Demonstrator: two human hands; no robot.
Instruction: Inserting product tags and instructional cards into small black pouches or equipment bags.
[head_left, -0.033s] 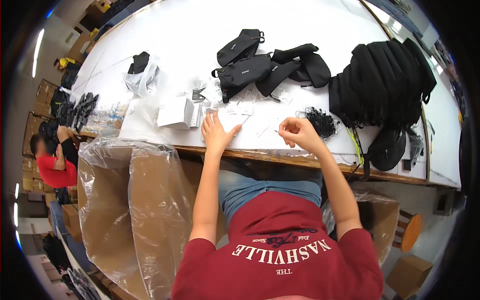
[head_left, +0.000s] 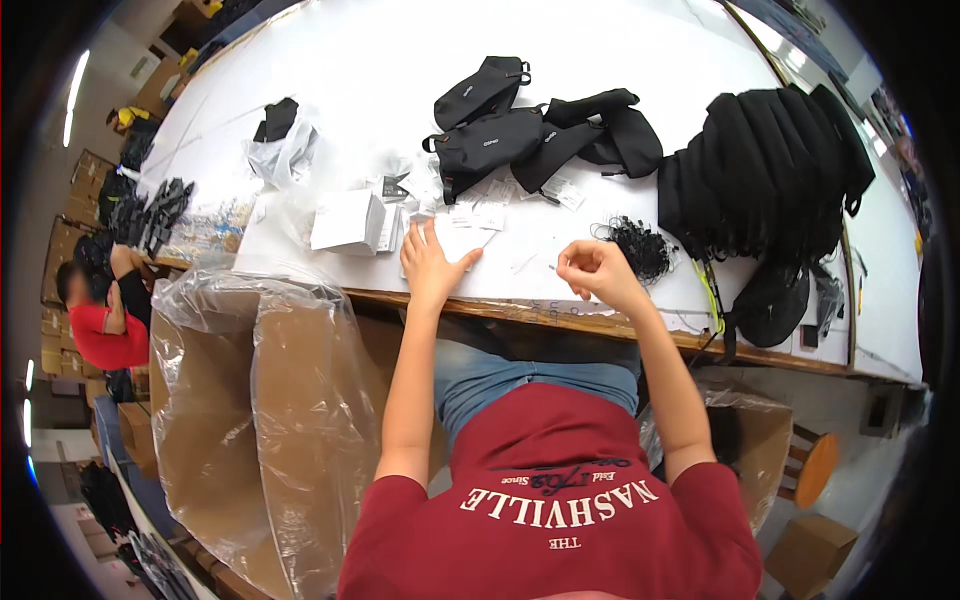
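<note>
My left hand (head_left: pixel 430 268) lies with fingers spread on white paper (head_left: pixel 462 243) near the table's front edge. To its right, my right hand (head_left: pixel 603 276) is raised a little over the table, thumb and forefinger pinched. A tiny thin dark tip shows at those fingers, too small to name. Beside the right hand sits a tangled heap of thin black cords (head_left: pixel 640 250). Left of my left hand stands a stack of white cards (head_left: pixel 345 222). Loose printed tags (head_left: pixel 478 214) lie beyond it, next to several black zip pouches (head_left: pixel 490 142).
A large pile of black bags (head_left: pixel 765 165) fills the table's right side. Clear plastic bags (head_left: pixel 285 155) lie at the left. Below the table edge stand a plastic-lined carton (head_left: pixel 205 400) and another carton (head_left: pixel 765 440). A person in red (head_left: pixel 105 330) sits far left.
</note>
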